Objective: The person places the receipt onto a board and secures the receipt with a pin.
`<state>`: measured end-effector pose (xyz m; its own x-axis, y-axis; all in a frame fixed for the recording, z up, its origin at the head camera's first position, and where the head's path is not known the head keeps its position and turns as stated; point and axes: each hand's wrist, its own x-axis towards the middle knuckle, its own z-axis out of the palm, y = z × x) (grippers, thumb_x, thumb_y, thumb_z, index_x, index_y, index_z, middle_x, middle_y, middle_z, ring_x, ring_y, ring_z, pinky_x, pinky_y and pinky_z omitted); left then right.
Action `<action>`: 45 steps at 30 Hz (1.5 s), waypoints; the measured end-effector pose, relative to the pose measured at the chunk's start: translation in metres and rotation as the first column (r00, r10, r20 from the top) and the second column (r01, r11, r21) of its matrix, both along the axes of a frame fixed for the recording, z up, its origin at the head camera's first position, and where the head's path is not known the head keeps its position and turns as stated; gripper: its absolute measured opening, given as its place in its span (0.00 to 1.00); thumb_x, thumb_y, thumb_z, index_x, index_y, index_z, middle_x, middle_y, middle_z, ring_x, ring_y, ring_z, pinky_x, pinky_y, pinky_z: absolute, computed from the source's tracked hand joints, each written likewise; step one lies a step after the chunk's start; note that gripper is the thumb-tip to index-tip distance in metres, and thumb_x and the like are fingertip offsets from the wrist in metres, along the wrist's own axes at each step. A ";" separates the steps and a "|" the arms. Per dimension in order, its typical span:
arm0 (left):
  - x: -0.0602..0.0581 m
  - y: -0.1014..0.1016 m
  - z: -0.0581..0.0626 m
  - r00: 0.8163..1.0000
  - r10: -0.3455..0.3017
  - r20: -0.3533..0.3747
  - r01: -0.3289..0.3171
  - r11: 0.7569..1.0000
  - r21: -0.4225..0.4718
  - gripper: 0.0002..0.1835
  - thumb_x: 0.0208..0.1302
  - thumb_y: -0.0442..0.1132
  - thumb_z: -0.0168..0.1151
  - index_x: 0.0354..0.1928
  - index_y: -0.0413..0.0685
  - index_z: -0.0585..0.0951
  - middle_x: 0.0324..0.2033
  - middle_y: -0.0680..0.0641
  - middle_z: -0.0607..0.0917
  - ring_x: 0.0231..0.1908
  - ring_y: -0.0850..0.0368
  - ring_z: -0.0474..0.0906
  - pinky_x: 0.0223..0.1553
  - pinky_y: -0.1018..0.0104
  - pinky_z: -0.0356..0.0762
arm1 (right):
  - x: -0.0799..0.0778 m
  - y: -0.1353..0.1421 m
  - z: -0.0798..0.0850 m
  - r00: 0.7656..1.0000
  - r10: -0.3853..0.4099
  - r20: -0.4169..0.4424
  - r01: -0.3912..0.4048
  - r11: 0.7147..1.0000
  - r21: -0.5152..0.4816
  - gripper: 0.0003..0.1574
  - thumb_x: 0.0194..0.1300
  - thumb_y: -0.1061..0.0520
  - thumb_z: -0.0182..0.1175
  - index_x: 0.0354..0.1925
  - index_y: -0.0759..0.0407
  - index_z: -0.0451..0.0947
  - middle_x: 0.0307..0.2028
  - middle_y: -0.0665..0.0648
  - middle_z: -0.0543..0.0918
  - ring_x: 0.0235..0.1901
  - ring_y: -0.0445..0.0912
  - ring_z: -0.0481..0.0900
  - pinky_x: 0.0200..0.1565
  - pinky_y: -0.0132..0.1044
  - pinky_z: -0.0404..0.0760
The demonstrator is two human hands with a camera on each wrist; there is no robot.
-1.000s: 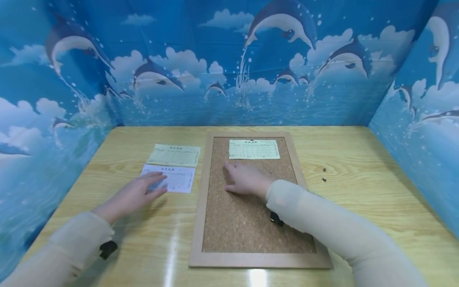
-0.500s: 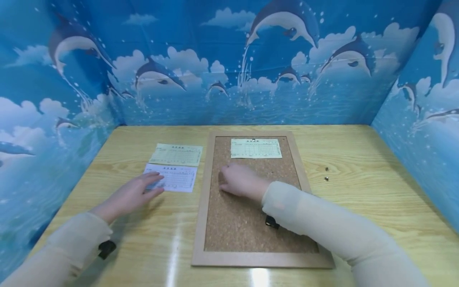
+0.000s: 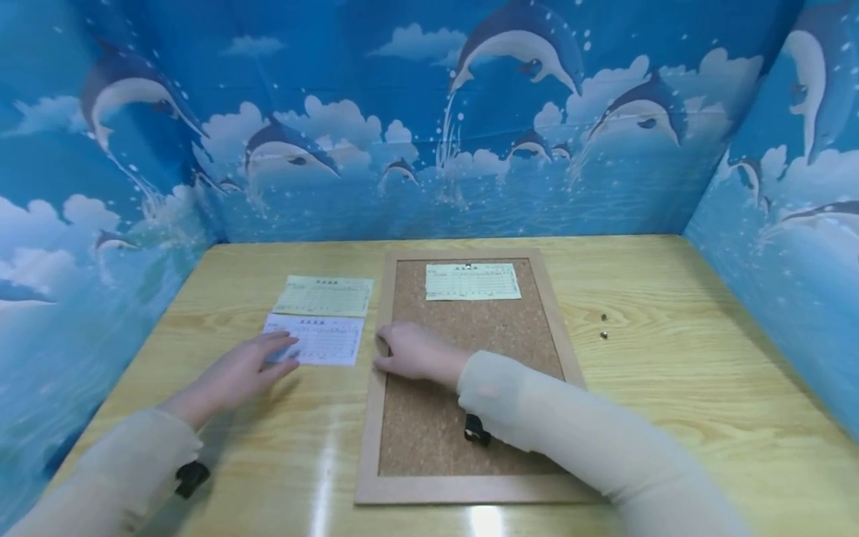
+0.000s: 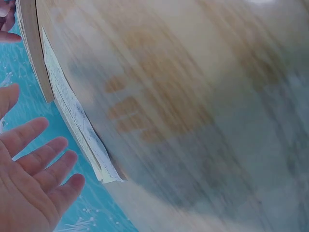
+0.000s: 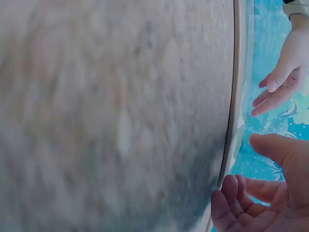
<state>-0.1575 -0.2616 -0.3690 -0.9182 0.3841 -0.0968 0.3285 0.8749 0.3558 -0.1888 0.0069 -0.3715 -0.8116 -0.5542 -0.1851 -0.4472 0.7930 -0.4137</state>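
A white printed slip lies on the table below a green slip. My left hand is over the white slip's left edge, its fingers straight and spread in the left wrist view. A framed cork board lies to the right, with another green slip fixed near its top by a small pin. Above the board's left frame edge hovers my right hand. Its thumb stands apart from the loosely bent fingers, and nothing shows between them.
Two small metal pins lie on the wooden table right of the board. Blue dolphin-print cloth walls off the back and both sides.
My right hand has moved left across the cork board, from below the pinned slip to the left frame edge. The left hand has drawn back slightly from the white slip.
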 end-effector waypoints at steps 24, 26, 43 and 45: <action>-0.010 -0.012 -0.004 0.979 0.203 0.034 -0.193 0.962 -0.192 0.33 0.65 0.50 0.55 0.59 0.25 0.67 0.55 0.24 0.69 0.55 0.26 0.63 0.53 0.35 0.61 | 0.011 -0.033 -0.002 0.999 -0.028 -0.042 0.040 0.947 0.318 0.26 0.66 0.41 0.52 0.52 0.58 0.73 0.34 0.56 0.81 0.28 0.46 0.77 0.29 0.40 0.76; -0.012 -0.012 -0.004 0.972 0.228 0.049 -0.213 0.955 -0.208 0.35 0.65 0.51 0.55 0.60 0.24 0.65 0.55 0.23 0.68 0.54 0.25 0.63 0.52 0.35 0.61 | 0.011 -0.035 -0.002 0.999 -0.027 -0.047 0.041 0.940 0.338 0.29 0.66 0.40 0.52 0.54 0.59 0.72 0.36 0.57 0.81 0.30 0.47 0.77 0.30 0.40 0.77; -0.026 -0.010 -0.011 0.961 0.265 0.076 -0.236 0.933 -0.271 0.47 0.57 0.68 0.54 0.57 0.26 0.70 0.44 0.24 0.71 0.40 0.32 0.72 0.35 0.42 0.71 | 0.000 -0.049 0.002 0.994 0.049 -0.101 0.001 0.895 0.445 0.25 0.67 0.37 0.49 0.36 0.54 0.81 0.24 0.52 0.78 0.21 0.42 0.73 0.25 0.37 0.73; -0.026 -0.010 -0.010 0.964 0.258 0.068 -0.229 0.931 -0.283 0.46 0.57 0.67 0.55 0.56 0.25 0.71 0.42 0.25 0.72 0.38 0.33 0.73 0.32 0.44 0.72 | -0.003 -0.051 0.001 0.993 0.058 -0.106 -0.005 0.897 0.441 0.25 0.68 0.37 0.49 0.37 0.54 0.81 0.24 0.52 0.78 0.21 0.42 0.73 0.25 0.36 0.74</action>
<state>-0.1831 -0.2712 -0.3792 -0.9597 0.0962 -0.2639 0.0676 0.9910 0.1154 -0.1914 -0.0443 -0.3709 -0.8252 -0.4631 -0.3233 -0.4977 0.8669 0.0285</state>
